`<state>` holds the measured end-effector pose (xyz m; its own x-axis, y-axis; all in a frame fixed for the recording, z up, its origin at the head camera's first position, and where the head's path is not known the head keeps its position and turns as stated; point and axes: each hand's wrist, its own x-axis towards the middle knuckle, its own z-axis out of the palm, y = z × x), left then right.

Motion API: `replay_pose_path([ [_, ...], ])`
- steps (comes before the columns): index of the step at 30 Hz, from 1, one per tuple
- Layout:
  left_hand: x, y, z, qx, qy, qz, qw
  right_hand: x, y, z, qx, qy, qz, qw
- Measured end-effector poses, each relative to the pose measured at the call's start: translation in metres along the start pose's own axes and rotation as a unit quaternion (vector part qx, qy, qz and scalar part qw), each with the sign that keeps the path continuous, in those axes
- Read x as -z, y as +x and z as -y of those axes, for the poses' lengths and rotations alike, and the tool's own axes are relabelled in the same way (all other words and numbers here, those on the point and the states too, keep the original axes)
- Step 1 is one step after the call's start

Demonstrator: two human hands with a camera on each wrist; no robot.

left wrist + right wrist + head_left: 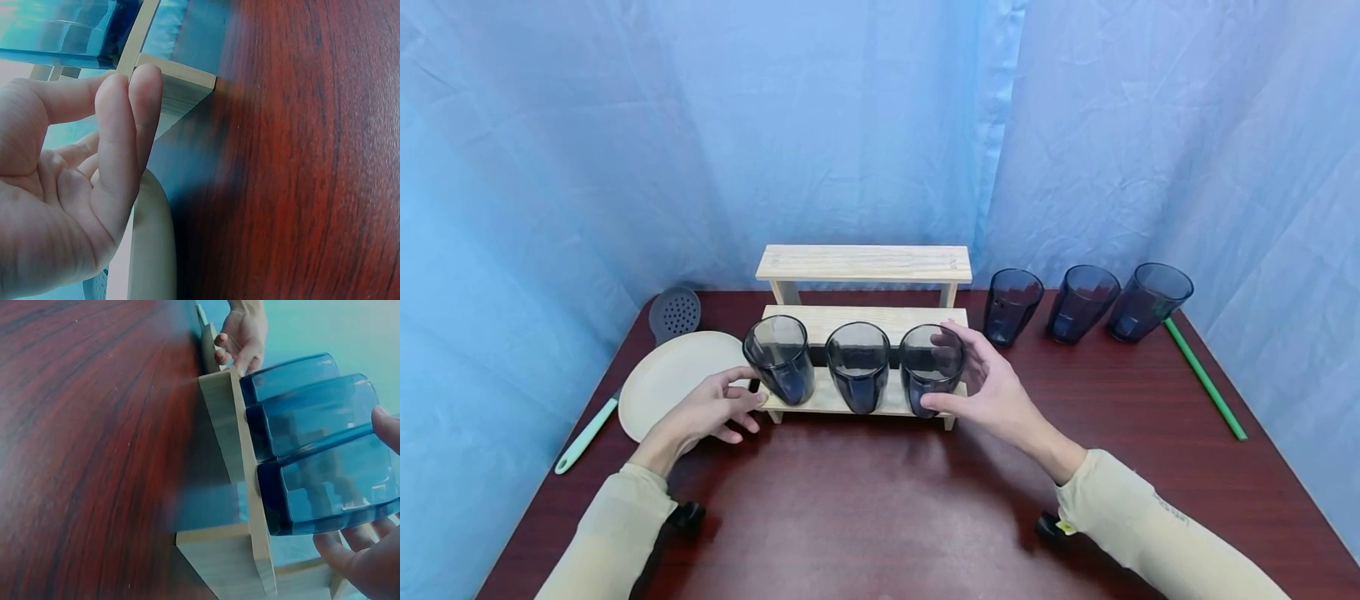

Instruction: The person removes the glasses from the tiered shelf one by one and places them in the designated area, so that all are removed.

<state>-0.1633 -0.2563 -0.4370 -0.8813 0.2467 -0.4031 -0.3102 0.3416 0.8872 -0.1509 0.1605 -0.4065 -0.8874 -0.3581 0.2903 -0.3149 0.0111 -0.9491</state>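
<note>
A person's right hand (pixel 996 396) curls thumb and fingers around the right-hand smoky, see-through tumbler (pixel 927 367) at a tabletop display. The tumbler stands on the lowest step of a pale wooden three-tier rack (pixel 865 321), in line with a matching middle tumbler (pixel 858 371) and left tumbler (pixel 785 367). The left hand (pixel 711 407), fingers relaxed and parted, rests at that step's left end, just beside a round cream plate (pixel 673 383). Three more dark tumblers (pixel 1081 304) stand at right, near a slim green stick (pixel 1206 379).
</note>
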Motion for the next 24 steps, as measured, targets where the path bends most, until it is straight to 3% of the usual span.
replay_pose_path([
  [7,0.000,0.000,0.000,-0.002,0.002,-0.001,1.0000,0.020,-0.012,0.008,0.006,0.001,-0.038,0.9993],
  [14,0.000,0.000,0.001,-0.003,0.001,0.001,1.0000,0.054,-0.027,0.018,0.030,0.002,-0.065,0.9974],
  [24,-0.001,0.000,0.001,-0.007,-0.005,0.006,0.9999,0.110,-0.047,0.030,0.003,-0.014,-0.142,0.9897],
])
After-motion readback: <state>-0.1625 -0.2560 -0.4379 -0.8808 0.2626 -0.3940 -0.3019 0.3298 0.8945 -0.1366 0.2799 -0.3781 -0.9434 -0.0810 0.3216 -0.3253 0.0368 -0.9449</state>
